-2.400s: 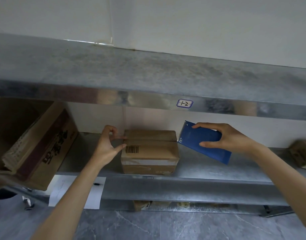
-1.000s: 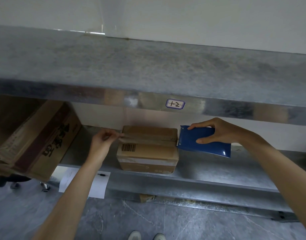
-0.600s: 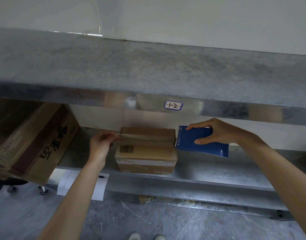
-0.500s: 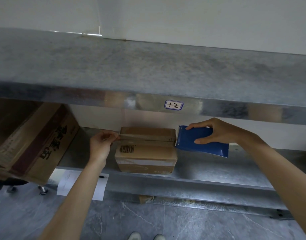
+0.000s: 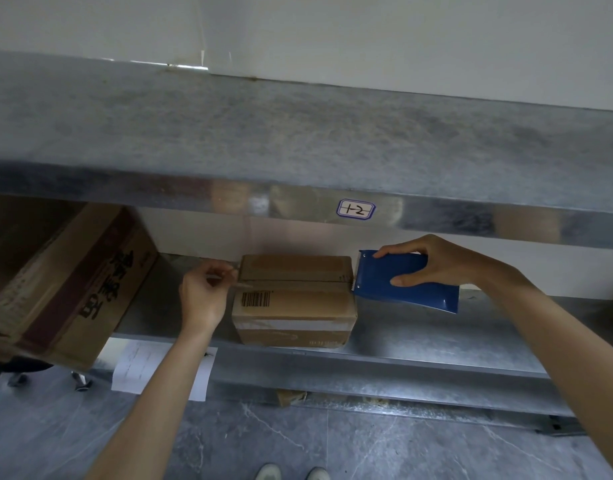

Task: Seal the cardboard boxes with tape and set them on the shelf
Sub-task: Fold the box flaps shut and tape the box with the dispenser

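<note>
On the grey metal shelf (image 5: 436,337), near its front edge: small brown cardboard box (image 5: 294,306), already shelved, top seam mid-taping; cutting and pressing down apparently left. At its right end, blue plastic tape dispenser (image 5: 416,289), gripped by right hand (image 5: 436,261); left hand (image 5: 201,299) pinching the clear tape strip (image 5: 298,281) beyond the left end.

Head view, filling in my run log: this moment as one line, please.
phase: taping seam | box: on lower shelf | left hand: pinches tape end | right hand: holds blue dispenser at box's right edge
</note>
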{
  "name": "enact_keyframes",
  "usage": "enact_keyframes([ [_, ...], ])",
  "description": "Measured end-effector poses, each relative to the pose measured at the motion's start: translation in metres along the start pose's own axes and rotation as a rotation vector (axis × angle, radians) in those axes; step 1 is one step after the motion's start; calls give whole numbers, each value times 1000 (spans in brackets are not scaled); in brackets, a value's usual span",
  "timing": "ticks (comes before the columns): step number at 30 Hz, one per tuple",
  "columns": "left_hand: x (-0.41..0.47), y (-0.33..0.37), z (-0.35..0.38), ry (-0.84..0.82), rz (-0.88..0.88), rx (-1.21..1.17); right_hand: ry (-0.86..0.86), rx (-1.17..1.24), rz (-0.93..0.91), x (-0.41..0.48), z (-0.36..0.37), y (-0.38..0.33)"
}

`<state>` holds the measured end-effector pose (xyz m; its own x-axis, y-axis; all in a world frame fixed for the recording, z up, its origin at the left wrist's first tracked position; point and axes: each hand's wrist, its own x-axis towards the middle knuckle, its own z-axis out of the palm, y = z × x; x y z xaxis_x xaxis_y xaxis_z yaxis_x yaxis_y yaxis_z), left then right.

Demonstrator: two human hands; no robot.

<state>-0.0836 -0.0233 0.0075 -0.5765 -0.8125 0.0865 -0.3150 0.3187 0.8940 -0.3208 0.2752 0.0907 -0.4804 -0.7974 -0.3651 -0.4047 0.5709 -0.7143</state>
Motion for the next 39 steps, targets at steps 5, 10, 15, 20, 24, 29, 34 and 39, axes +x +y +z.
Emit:
enact_keyframes([
  [5,0,-2,1,-13,-33,-7,3,-3,3,2,0,0],
  [10,-6,-2,2,-1,0,40,12,0,-1,1,1,-1],
  [15,-8,-4,5,30,-22,43,15,7,-1,0,2,-2],
  [20,-10,-3,7,28,18,73,23,6,3,0,3,-3],
  [24,-16,-17,4,-22,-5,138,29,-8,16,0,2,-4],
  [29,-16,-17,-5,23,-12,39,37,-18,18,0,3,-5],
  [34,-5,-14,-18,44,75,63,34,-25,24,0,2,-9],
  [39,-7,-11,-19,118,100,32,44,-10,29,0,4,-9],
])
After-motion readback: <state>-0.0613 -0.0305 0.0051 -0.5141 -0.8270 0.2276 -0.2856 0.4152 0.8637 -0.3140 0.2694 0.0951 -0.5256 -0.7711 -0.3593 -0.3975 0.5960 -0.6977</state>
